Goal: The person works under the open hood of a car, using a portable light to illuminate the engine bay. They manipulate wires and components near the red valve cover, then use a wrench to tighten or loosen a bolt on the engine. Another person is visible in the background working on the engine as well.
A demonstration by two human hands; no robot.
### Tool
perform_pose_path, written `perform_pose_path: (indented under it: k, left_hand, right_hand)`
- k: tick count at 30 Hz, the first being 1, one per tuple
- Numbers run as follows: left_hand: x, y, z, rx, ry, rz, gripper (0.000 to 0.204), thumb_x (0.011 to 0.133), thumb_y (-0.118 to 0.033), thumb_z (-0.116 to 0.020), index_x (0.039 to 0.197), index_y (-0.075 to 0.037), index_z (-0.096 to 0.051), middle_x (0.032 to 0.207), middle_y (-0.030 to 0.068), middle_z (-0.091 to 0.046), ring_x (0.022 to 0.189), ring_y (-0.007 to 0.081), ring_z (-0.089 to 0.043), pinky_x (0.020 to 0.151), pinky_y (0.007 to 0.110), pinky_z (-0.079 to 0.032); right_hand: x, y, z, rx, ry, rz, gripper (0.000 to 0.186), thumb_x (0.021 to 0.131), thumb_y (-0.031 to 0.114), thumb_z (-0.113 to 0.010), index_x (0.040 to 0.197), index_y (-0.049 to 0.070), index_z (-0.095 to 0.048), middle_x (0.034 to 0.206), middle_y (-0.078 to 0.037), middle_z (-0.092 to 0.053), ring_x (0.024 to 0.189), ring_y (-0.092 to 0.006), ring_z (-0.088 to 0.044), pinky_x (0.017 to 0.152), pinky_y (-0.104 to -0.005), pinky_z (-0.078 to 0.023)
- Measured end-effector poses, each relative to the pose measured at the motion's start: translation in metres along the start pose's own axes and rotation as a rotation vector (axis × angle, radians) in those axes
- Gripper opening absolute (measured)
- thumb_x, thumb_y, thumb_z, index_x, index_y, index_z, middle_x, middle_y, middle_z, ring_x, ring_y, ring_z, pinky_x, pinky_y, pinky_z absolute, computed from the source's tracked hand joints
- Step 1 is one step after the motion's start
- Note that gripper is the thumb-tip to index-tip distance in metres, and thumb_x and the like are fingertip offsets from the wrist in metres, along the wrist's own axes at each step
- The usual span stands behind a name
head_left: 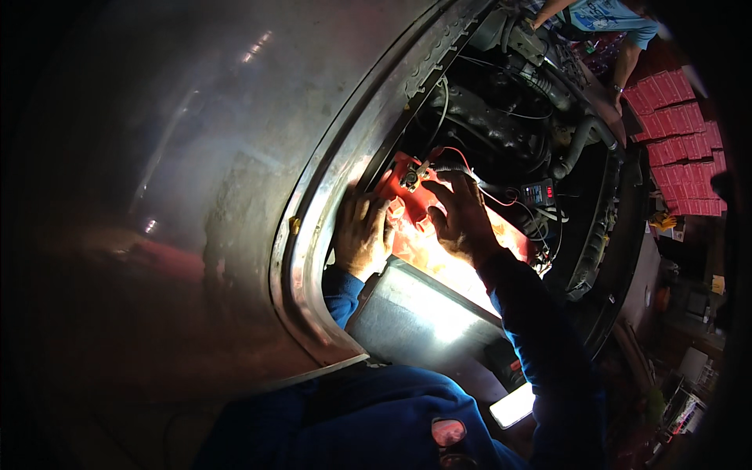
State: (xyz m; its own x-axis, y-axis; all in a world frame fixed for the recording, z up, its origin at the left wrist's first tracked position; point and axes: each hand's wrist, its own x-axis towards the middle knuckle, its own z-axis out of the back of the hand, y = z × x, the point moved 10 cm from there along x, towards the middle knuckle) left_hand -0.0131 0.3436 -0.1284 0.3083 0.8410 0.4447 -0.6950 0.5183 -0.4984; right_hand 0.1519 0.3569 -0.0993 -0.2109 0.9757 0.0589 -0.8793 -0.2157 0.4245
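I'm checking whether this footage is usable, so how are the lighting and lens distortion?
Head view: harsh glare washes out parts of the red surface by the right hand and the grey metal panel; head view: much of the engine bay sinks into deep shadow; head view: the fisheye picture darkens to black toward its corners.

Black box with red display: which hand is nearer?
Right. The right hand is over the red surface, to the left of the box in the picture; the left hand is farther left, at that surface's left edge.
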Motion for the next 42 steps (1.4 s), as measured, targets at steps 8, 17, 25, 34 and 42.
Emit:
perform_pose_path:
  k: [8,17,25,34,42]
  left_hand:
    - [0.001,0.000,-0.003,0.014,0.007,0.018,0.041,0.082,-0.017,-0.073,0.121,-0.009,-0.062,0.121,0.0160,-0.060,0.117,0.0418,-0.056,0.107,0.055,-0.044]
    - [0.013,-0.008,-0.001,-0.027,-0.039,0.036,0.051,0.085,-0.026,-0.072,0.129,-0.006,-0.059,0.123,0.0179,-0.059,0.113,0.0392,-0.057,0.101,0.053,-0.047]
    - [0.024,-0.016,-0.016,0.303,-0.089,0.176,0.053,0.091,-0.048,-0.066,0.132,-0.014,-0.061,0.128,0.0080,-0.060,0.117,0.0330,-0.053,0.088,0.055,-0.041]
    - [0.024,-0.007,-0.032,0.372,-0.042,0.285,0.042,0.093,-0.053,-0.062,0.118,-0.020,-0.066,0.119,0.0047,-0.061,0.109,0.0307,-0.053,0.085,0.054,-0.038]
    - [0.021,-0.006,-0.029,0.318,-0.080,0.276,0.046,0.090,-0.052,-0.065,0.126,-0.023,-0.065,0.120,0.0046,-0.062,0.109,0.0324,-0.054,0.089,0.054,-0.037]
  right_hand:
    - [0.012,0.037,-0.001,-0.211,-0.023,0.226,0.032,0.087,0.020,-0.069,0.119,0.020,-0.072,0.138,-0.011,-0.053,0.135,-0.0395,-0.041,0.110,-0.0541,-0.035]
    - [0.051,0.003,0.027,-0.279,-0.034,0.279,0.037,0.085,0.016,-0.071,0.122,0.012,-0.068,0.129,-0.008,-0.059,0.129,-0.0271,-0.050,0.107,-0.0484,-0.041]
    - [0.103,-0.037,-0.015,-0.093,0.429,0.194,0.029,0.096,0.026,-0.067,0.115,0.004,-0.070,0.108,-0.013,-0.068,0.107,-0.0290,-0.065,0.093,-0.0404,-0.052]
    - [0.115,-0.066,-0.028,0.236,0.576,-0.014,0.027,0.095,0.027,-0.070,0.106,0.003,-0.076,0.096,-0.012,-0.076,0.092,-0.0221,-0.071,0.086,-0.0366,-0.055]
    - [0.118,-0.096,0.001,0.249,0.426,-0.134,0.033,0.090,0.035,-0.079,0.100,0.004,-0.077,0.096,-0.012,-0.077,0.093,-0.0225,-0.071,0.086,-0.0399,-0.056]
